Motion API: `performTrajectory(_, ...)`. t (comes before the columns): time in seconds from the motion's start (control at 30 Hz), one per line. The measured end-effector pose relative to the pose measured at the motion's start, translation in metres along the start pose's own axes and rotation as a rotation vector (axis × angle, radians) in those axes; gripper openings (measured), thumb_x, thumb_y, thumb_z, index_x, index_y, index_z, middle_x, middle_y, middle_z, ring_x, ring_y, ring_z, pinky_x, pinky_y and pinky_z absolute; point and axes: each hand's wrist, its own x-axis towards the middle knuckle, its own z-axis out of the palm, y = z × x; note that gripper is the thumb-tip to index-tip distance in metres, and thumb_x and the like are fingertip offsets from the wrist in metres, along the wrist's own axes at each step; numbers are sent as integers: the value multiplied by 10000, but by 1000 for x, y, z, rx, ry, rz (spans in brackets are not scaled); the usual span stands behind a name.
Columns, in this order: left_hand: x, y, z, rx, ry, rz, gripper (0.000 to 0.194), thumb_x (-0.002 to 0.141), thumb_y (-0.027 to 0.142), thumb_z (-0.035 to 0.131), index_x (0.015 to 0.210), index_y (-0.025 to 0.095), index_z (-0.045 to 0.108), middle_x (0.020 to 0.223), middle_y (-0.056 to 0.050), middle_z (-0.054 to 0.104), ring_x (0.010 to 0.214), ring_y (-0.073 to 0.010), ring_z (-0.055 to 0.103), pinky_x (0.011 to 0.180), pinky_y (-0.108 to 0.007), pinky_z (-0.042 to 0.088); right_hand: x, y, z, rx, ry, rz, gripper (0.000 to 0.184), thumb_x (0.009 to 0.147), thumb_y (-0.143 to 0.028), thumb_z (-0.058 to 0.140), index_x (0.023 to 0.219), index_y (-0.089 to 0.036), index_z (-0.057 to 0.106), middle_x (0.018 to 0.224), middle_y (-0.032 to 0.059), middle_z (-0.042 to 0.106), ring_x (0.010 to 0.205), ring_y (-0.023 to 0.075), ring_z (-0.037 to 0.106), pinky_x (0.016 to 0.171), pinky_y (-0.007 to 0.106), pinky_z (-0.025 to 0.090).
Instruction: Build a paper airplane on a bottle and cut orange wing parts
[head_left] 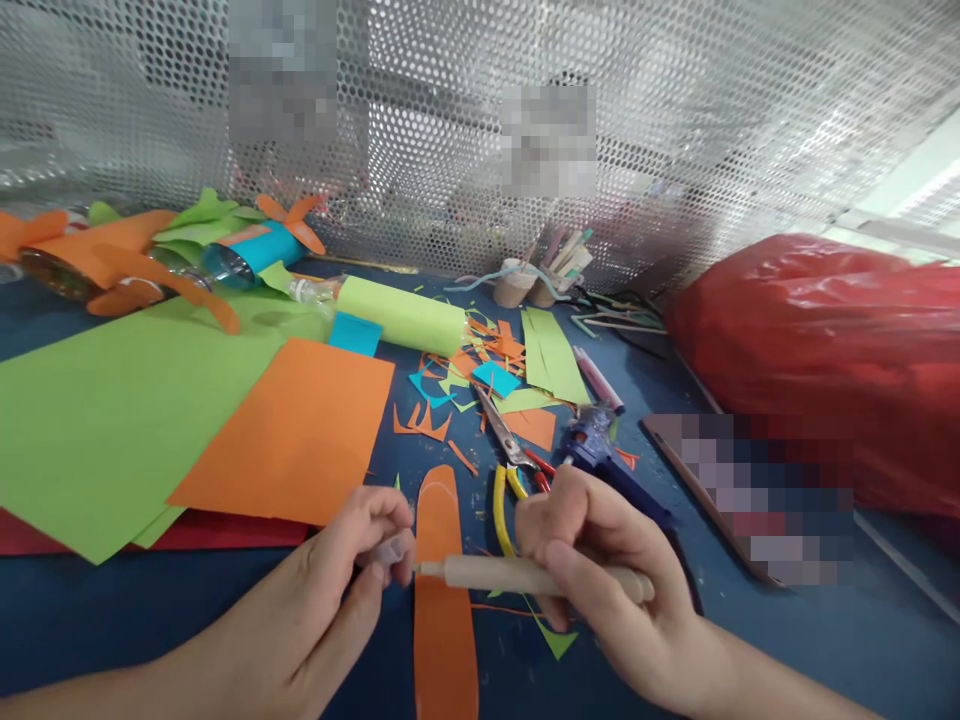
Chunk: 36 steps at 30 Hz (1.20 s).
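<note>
A beige marker [495, 573] lies level in my right hand [607, 580], whose fingers are closed round its barrel with the tip pointing left. My left hand [352, 580] pinches a pale, translucent marker cap [388, 549] just left of that tip, apart from it. Beneath both stretches a long orange paper strip [445, 640] with a rounded far end. Scissors [506, 435] with yellow and red handles rest beyond my right hand, which hides part of the handles. Close by them is a dark blue glue gun [600, 450].
Orange [292, 430] and green paper sheets [112, 420] cover the left. Paper-wrapped plastic bottles [405, 315] stand behind, beside scattered scraps [495, 378]. Cups of pens [517, 283] sit against the perforated metal screen [435, 130]. A red plastic bag [810, 350] and a blurred flat device [720, 510] are right.
</note>
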Motion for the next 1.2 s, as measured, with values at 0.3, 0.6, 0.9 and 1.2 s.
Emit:
performTrajectory(0.3,-31,53,-2,268,21,254,365,900,179,452,1244,302,447,1189,-49,684,1029,-210,689,876,-261,555,1,1,1,-186,-2,63,222,988,-279,440,773,-232,418,624,-45,465,509,114,455,479,237,355)
performTrajectory(0.6,-26,54,-5,271,29,180,334,946,276,493,1259,386,458,1203,34,686,1078,-164,677,909,-220,539,10,-5,3,-185,7,158,208,919,-236,523,726,-216,447,571,-72,453,444,61,356,403,173,286)
performTrajectory(0.9,-15,63,-18,123,118,61,147,845,260,629,975,328,617,870,86,751,802,-118,726,745,-149,553,16,1,-4,-43,-38,283,256,906,-413,637,855,-208,492,684,-5,657,609,101,602,573,194,456)
performTrajectory(1.2,-19,65,-16,216,214,110,60,828,291,652,772,278,670,823,53,771,779,-158,738,720,-215,584,12,1,-2,-195,-111,189,238,993,-438,481,885,-227,457,719,-33,553,589,94,470,535,208,372)
